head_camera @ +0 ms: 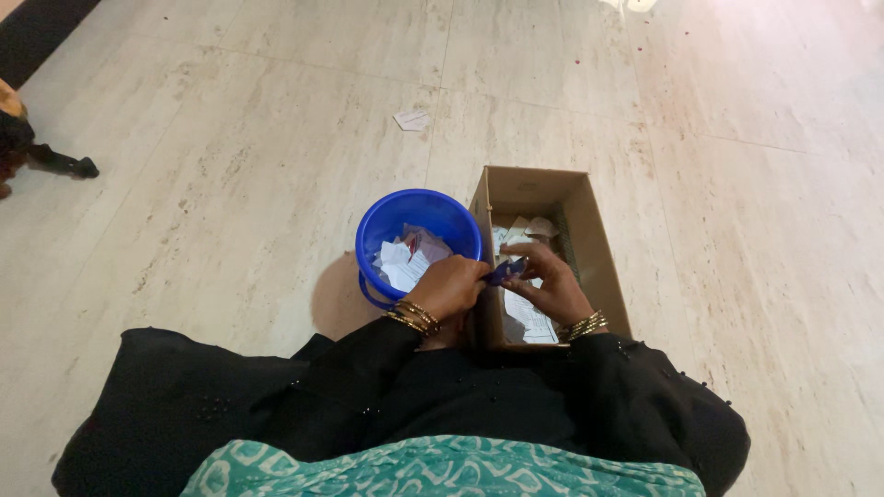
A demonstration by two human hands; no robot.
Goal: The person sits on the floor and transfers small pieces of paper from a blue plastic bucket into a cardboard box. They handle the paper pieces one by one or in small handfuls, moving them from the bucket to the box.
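I hold a small blue object (505,270) between both hands, right over the near left corner of the cardboard box (599,248); it is too small and too covered by my fingers for me to tell what it is. My left hand (450,285) curls closed on its left end, knuckles up, and my right hand (549,281) pinches its right end with fingers bent around it, so both grips are shut on the same piece. Gold bangles (412,316) sit on my left wrist, and another set of bangles (587,324) on my right, where my black sleeves (387,368) begin. Under my right hand, inside the box, lie white paper slips (529,317), with more white scraps toward the box's far end at twelve o'clock. At nine o'clock from the object, touching the box's left wall, stands a round blue bucket (378,225) holding torn white papers (402,260) with a bit of red among them. Farther out at eleven o'clock a single white scrap (412,120) lies alone on the pale stone floor (230,184). At six o'clock, nearest me, a teal patterned cloth (442,469) covers my lap.
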